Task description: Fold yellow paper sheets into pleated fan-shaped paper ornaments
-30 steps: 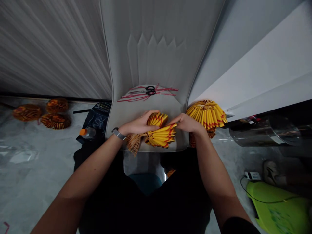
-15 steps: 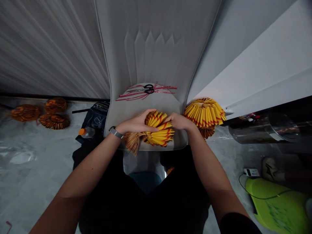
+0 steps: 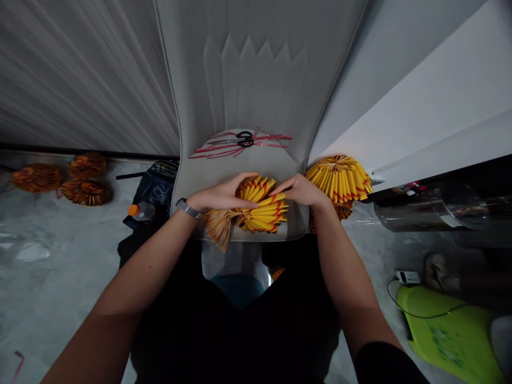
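A pleated yellow paper fan-shaped ornament [image 3: 264,216] with red stripes rests over the front of a grey chair seat [image 3: 196,184]. Its narrow tan pleated end [image 3: 219,226] spreads out on the left. My left hand [image 3: 226,194], with a watch at the wrist, is closed around the ornament's middle, thumb across the folds. At the upper right edge of the pleats, my right hand [image 3: 298,189] pinches a fold between thumb and fingers. Black-handled scissors [image 3: 244,140] lie on pink-red plastic strips [image 3: 272,138] farther back on the seat.
Another yellow pleated paper piece [image 3: 340,178] stands right of the chair. Several round pleated pieces [image 3: 38,177] lie on the floor at left. An orange-capped bottle [image 3: 141,211] is beside a dark bag [image 3: 158,184]. A green stool [image 3: 448,330] stands at lower right.
My right hand has shifted slightly right along the edge of the pleats, its fingers more extended. My left hand keeps its hold. The whole view has shifted a little.
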A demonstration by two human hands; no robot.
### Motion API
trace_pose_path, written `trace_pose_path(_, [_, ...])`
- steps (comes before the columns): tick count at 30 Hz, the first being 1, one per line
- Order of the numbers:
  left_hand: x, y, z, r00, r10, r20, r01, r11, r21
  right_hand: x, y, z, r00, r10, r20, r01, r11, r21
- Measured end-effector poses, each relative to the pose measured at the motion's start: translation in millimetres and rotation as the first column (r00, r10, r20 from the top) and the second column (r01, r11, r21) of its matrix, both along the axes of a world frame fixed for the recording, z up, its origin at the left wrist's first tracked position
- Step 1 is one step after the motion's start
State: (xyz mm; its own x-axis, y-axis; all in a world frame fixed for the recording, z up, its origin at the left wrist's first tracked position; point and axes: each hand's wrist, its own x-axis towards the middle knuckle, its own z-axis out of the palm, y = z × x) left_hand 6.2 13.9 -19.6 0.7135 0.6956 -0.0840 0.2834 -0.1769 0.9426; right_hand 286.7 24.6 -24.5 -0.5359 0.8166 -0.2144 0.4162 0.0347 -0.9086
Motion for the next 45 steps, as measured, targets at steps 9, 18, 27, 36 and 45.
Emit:
trace_pose_path(9, [-4, 1, -0.5, 1.000, 0.009, 0.019, -0.009, 1.000, -0.022, 6, 0, 5.1, 0.998, 0.058, 0.032, -0.057, 0.998, -0.019])
trace_pose_path(18, [2, -5, -5.8, 1.000, 0.028, 0.008, -0.028, 1.000, -0.002, -10, -2, -9.8, 0.998, -0.040, -0.054, 0.033, 0.992, -0.124])
trace_pose_path(27, [6, -5, -7.8, 0.999, 0.044, 0.007, -0.043, 0.998, -0.045, -22, -2, -11.3, 0.955, -0.247, -0.166, 0.231, 0.967, -0.108])
trace_pose_path(36, [7, -2, -9.8, 0.985, 0.165, -0.055, -0.168, 0.985, -0.045, -5, 4, -3.5, 0.976, -0.190, 0.104, 0.185, 0.981, 0.056])
trace_pose_path(45, [5, -1, -10.9, 0.989, 0.140, -0.036, -0.143, 0.985, -0.096, 8, -22, 26.8, 0.997, 0.060, -0.039, -0.057, 0.997, 0.055])
